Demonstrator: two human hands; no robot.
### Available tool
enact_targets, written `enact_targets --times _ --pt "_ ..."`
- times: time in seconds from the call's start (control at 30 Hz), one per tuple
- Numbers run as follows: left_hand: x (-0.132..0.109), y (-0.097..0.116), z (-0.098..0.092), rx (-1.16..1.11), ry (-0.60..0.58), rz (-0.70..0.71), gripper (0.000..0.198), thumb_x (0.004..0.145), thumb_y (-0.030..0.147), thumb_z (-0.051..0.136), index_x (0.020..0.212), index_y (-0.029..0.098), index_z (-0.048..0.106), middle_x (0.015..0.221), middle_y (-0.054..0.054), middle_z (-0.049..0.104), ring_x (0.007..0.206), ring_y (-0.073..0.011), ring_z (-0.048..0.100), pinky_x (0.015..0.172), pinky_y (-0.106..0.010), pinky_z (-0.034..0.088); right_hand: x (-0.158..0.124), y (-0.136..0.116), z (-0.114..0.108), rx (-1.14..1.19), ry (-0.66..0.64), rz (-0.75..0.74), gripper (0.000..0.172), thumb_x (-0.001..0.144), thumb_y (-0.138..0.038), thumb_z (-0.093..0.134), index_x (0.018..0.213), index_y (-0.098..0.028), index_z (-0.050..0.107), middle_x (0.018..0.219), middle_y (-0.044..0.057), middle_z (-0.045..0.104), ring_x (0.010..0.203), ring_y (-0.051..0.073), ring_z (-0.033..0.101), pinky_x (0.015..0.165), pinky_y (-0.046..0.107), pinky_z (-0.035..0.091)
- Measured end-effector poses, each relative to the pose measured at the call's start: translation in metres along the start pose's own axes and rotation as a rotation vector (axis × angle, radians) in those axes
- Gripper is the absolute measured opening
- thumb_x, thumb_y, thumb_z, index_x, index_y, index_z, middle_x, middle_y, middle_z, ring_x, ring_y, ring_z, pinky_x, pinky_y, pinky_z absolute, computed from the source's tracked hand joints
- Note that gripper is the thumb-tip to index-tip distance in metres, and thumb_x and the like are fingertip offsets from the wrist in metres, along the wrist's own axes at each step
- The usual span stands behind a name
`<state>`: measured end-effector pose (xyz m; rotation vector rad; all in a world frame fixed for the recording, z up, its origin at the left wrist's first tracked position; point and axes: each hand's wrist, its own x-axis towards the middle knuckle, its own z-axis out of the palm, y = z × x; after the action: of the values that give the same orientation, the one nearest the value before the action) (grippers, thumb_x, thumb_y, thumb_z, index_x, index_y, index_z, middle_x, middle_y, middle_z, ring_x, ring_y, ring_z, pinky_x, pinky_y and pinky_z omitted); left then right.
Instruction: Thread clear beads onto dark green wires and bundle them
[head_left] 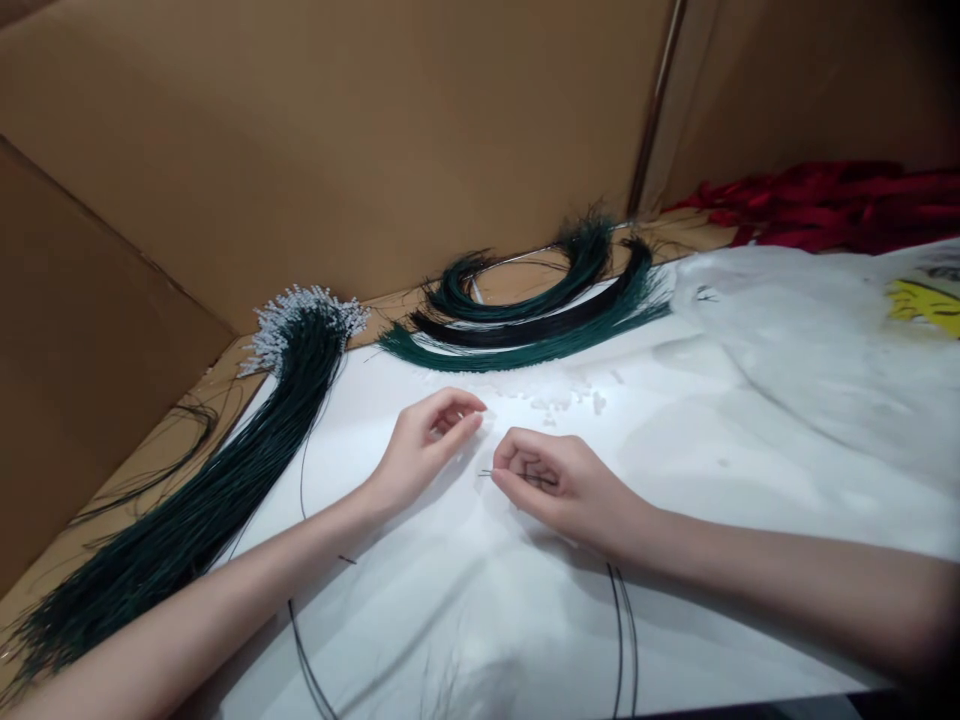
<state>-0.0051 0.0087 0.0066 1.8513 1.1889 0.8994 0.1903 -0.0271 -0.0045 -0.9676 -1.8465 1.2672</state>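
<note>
My left hand (429,445) is closed in a pinch, with a small whitish piece (489,411) just showing at its fingertips; its exact kind is too small to tell. Thumb and forefinger of my right hand (566,485) grip a thin dark cord (486,473), whose two ends poke out to the left toward my left hand. Below my right wrist, two dark strands (621,630) run down over the white sheet (450,620). Several small translucent white pieces (551,402) lie scattered just beyond my hands.
On the left lies a thick bundle of dark green cords (225,470) with white tips (307,310). Curved bundles of green and black cords (525,350) rest at the back. Red ribbons (840,205) and a clear plastic bag (810,350) are at right. Cardboard walls (375,130) rise behind.
</note>
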Motion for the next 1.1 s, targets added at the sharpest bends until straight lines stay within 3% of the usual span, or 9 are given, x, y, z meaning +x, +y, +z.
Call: enact_targets --times 0.17,0.33,0.63,0.9,1.1 --pt "0.038 -0.008 0.000 0.264 -0.043 0.131 0.017 0.089 0.029 0.059 0.099 0.017 0.066 0.087 -0.004 0.065 0.072 -0.0137 0.055 0.066 -0.025 0.042 0.000 0.002 0.001 -0.010 0.001 0.007 0.009 0.087 -0.020 0.054 0.078 -0.019 0.053 0.061 -0.005 0.044 0.055 0.009 0.040 0.052 0.023 0.032" --pt "0.054 -0.008 0.010 0.388 -0.060 0.230 0.009 0.085 0.021 0.061 0.091 0.016 0.067 0.081 -0.002 0.062 0.068 -0.0125 0.052 0.066 -0.026 0.040 0.000 0.001 0.000 -0.010 -0.001 0.008 0.009 0.087 -0.020 0.054 0.078 -0.018 0.053 0.060 -0.005 0.044 0.054 0.009 0.040 0.052 0.023 0.032" --pt "0.056 -0.011 0.007 0.401 -0.051 0.257 0.009 0.084 0.012 0.057 0.077 0.016 0.060 0.079 -0.002 0.061 0.070 -0.0137 0.053 0.067 -0.026 0.041 0.000 -0.001 0.000 0.004 0.008 0.017 0.010 0.086 -0.021 0.054 0.077 -0.018 0.053 0.061 -0.005 0.045 0.054 0.009 0.040 0.052 0.023 0.032" --pt "0.055 -0.013 0.003 0.385 -0.053 0.255 0.007 0.083 0.016 0.063 0.090 0.016 0.063 0.077 -0.001 0.059 0.070 -0.0137 0.052 0.067 -0.026 0.040 0.001 0.001 0.001 -0.012 0.006 0.021 0.010 0.087 -0.022 0.054 0.078 -0.018 0.053 0.061 -0.004 0.045 0.055 0.009 0.040 0.053 0.023 0.032" --pt "0.060 -0.017 0.005 0.419 -0.073 0.283 0.007 0.084 0.012 0.059 0.080 0.016 0.062 0.080 -0.002 0.060 0.071 -0.0140 0.053 0.068 -0.026 0.040 -0.001 -0.002 -0.001 -0.010 -0.005 0.037 0.010 0.087 -0.022 0.054 0.078 -0.018 0.053 0.062 -0.004 0.045 0.055 0.009 0.040 0.052 0.023 0.032"
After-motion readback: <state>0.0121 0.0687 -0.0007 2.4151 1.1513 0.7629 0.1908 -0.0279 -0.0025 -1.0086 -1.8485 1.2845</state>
